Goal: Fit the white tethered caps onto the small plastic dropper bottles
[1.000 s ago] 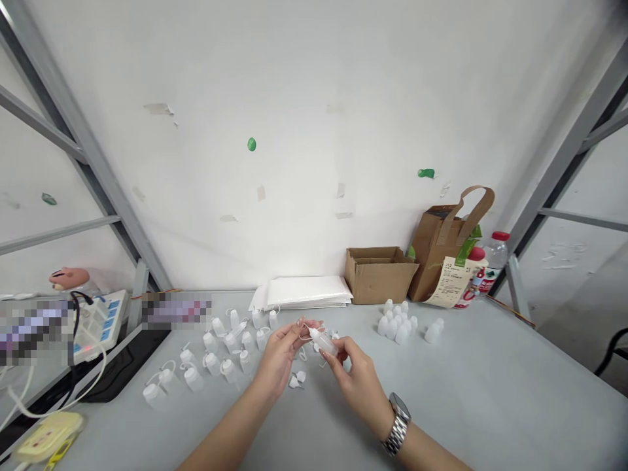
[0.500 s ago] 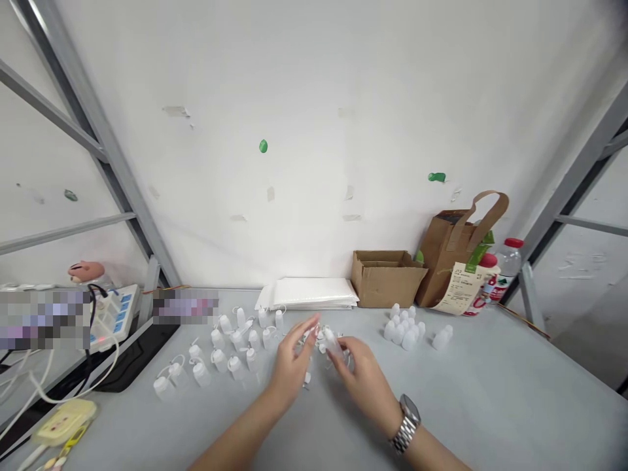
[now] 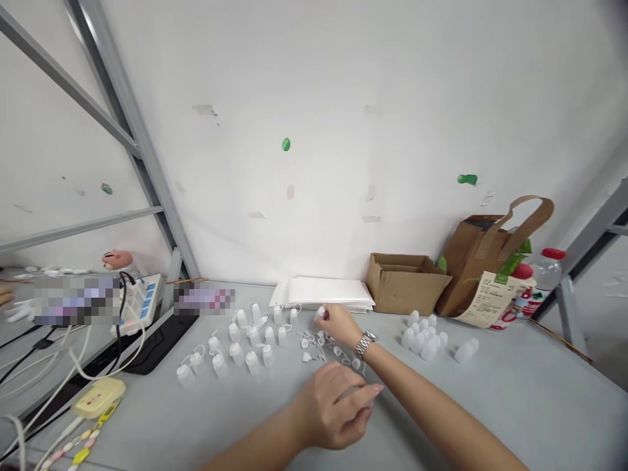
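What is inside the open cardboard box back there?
Inside the cardboard box, only brown cardboard shows near the top; its front hides the bottom, so anything lying there cannot be seen.

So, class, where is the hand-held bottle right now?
In the head view, the bottle is in the right hand, just below the middle, by the front edge of the white stack and right of the standing bottles.

Milky white on the small bottles (image 3: 252, 364) and caps (image 3: 307, 357); pale grey across the counter (image 3: 530, 405); plain brown on the box (image 3: 405, 296) and paper bag (image 3: 464, 261); silver on the watchband (image 3: 364, 344); white power strip (image 3: 156, 286) with blue switches (image 3: 146, 306); pale yellow case (image 3: 99, 396); white wall (image 3: 324, 85) with green patches (image 3: 286, 144); red bottle cap (image 3: 553, 253)
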`<state>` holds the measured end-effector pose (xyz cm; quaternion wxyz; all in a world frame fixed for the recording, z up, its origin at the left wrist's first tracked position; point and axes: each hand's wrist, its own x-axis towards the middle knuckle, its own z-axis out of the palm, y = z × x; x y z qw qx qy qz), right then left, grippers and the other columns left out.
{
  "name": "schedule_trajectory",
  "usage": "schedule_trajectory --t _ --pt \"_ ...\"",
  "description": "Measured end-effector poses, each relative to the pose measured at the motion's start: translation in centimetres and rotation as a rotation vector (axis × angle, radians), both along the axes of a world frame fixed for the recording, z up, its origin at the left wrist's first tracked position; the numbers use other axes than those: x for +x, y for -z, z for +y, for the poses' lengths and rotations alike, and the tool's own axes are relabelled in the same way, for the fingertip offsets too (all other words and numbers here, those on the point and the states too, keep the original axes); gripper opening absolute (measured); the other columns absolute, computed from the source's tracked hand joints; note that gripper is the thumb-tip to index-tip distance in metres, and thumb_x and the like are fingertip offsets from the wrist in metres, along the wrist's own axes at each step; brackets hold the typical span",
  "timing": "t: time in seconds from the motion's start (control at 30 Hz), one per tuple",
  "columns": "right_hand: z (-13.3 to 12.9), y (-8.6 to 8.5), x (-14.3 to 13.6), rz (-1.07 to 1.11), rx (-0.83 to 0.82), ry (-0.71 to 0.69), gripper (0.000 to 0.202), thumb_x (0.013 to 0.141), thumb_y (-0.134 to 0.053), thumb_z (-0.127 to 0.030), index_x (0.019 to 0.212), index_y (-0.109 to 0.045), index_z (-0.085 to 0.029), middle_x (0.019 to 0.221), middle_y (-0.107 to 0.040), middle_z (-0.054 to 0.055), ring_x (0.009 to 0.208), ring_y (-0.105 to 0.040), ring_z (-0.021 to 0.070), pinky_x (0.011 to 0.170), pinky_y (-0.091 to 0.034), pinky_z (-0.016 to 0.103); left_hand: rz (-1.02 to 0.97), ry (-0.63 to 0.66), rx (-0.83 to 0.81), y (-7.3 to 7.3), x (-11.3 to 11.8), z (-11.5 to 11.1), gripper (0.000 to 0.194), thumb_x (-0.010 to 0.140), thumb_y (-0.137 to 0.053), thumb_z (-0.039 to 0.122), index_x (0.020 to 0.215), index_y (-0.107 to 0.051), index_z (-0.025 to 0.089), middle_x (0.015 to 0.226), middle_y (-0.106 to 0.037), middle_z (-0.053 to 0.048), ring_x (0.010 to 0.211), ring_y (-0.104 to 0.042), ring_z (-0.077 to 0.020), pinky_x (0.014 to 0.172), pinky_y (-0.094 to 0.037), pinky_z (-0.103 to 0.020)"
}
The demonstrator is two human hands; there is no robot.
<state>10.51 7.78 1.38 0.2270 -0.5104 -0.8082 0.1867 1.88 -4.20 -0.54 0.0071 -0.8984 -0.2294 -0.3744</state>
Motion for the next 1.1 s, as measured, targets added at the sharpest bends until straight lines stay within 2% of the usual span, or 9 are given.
schedule_trajectory --t 0.17,0.33,0.47,0.6,0.7,0.8,0.9,1.0,1.1 --pt "0.7 1.2 -2.7 -0.103 -0.025 -0.048 0.013 0.069 -0.065 -0.024 0.061 -0.06 -0.015 0.069 -0.066 0.004 0.07 -0.058 0.0183 0.067 -0.034 0.027 -0.03 0.01 0.009 0.1 0.0 0.1 0.047 0.077 -0.046 0.014 0.123 -0.05 0.016 0.083 -0.07 -0.012 0.072 -0.062 -0.0214 0.063 -0.045 -0.035" --pt "0.1 0.9 -2.4 -0.115 -0.01 -0.051 0.014 0.07 -0.065 -0.029 0.073 -0.065 -0.015 0.079 -0.067 0.007 0.078 -0.059 0.0207 0.071 -0.036 0.029 -0.061 -0.013 -0.008 0.1 -0.1 0.1 0.045 0.079 -0.043 0.014 0.122 -0.051 0.017 0.084 -0.069 -0.012 0.074 -0.061 -0.0208 0.063 -0.045 -0.034" --pt "-1.5 -0.2 0.5 -0.069 0.043 -0.019 0.027 0.076 -0.059 -0.031 0.099 -0.063 -0.017 0.086 -0.065 0.006 0.081 -0.059 0.0193 0.074 -0.038 0.03 -0.257 -0.121 -0.119 -0.2 -0.5 0.7 0.04 0.081 -0.042 0.016 0.119 -0.054 0.017 0.082 -0.066 -0.012 0.075 -0.059 -0.0204 0.067 -0.045 -0.033" --pt "-3.4 -0.4 5.5 -0.02 0.125 0.057 0.021 0.08 -0.054 -0.028 0.095 -0.063 -0.015 0.083 -0.063 0.005 0.078 -0.059 0.0185 0.073 -0.04 0.031 -0.538 -0.261 -0.357 -0.5 -0.8 1.4 0.032 0.083 -0.044 0.023 0.111 -0.059 0.022 0.076 -0.061 -0.006 0.063 -0.051 -0.0164 0.061 -0.041 -0.028" --pt "-4.4 -0.2 9.7 -0.018 0.227 0.164 0.019 0.082 -0.051 -0.029 0.091 -0.063 -0.017 0.077 -0.063 0.004 0.069 -0.058 0.0184 0.066 -0.04 0.031 -0.646 -0.349 -0.476 -0.5 -0.8 1.9 0.026 0.083 -0.046 0.029 0.103 -0.062 0.023 0.073 -0.058 -0.004 0.056 -0.045 -0.0142 0.055 -0.038 -0.026" --pt "-4.8 -0.1 13.2 -0.174 0.372 0.343 0.019 0.083 -0.052 -0.026 0.095 -0.063 -0.017 0.08 -0.063 0.006 0.076 -0.057 0.0219 0.067 -0.037 0.034 -0.552 -0.443 -0.502 -0.3 -0.7 2.3 0.022 0.083 -0.046 0.029 0.096 -0.062 0.023 0.073 -0.057 -0.003 0.06 -0.049 -0.0157 0.06 -0.039 -0.027" --pt "-4.6 -0.1 15.3 -0.405 0.455 0.462 0.019 0.081 -0.056 -0.026 0.095 -0.065 -0.016 0.087 -0.063 0.01 0.086 -0.054 0.0277 0.068 -0.034 0.037 -0.277 -0.59 -0.433 0.4 -0.5 2.9 0.022 0.081 -0.046 0.027 0.094 -0.063 0.021 0.082 -0.059 -0.007 0.076 -0.054 -0.0217 0.069 -0.041 -0.033" --pt "-4.1 0.1 16.1 -0.509 0.468 0.456 0.017 0.08 -0.059 -0.027 0.091 -0.067 -0.017 0.086 -0.063 0.011 0.084 -0.053 0.0281 0.067 -0.032 0.037 -0.056 -0.668 -0.374 1.4 -0.6 3.5 0.023 0.078 -0.05 0.025 0.098 -0.061 0.019 0.091 -0.058 -0.01 0.088 -0.053 -0.0258 0.075 -0.041 -0.038" --pt "-3.8 0.7 16.2 -0.512 0.469 0.426 0.013 0.08 -0.058 -0.024 0.082 -0.07 -0.018 0.085 -0.065 0.011 0.084 -0.052 0.0278 0.067 -0.03 0.037 0.054 -0.678 -0.423 2.0 -0.7 3.8 0.017 0.078 -0.051 0.021 0.091 -0.062 0.019 0.091 -0.059 -0.009 0.088 -0.053 -0.0257 0.076 -0.041 -0.038"
